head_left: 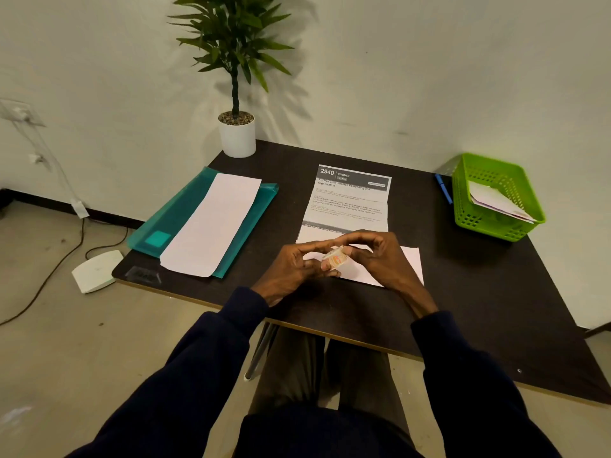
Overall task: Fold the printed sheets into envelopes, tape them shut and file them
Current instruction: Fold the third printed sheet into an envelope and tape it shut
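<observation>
Printed sheet (350,201), creased and flat, lies mid-tabletop (463,292) just beyond two hands, left hand (294,269) and right hand (380,259) together pinching one small tape roll (334,258), with one glossy teal folder (185,213) at 10 o'clock and one green lattice basket (479,223) at 2 o'clock by the edge.

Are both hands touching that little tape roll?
Touching. The head view shows the left hand and right hand both pinching the tape roll between their fingertips.

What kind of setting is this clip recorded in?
Probably a small office corner: a dark table holding a teal document folder, a printed sheet and a green basket of papers.
</observation>
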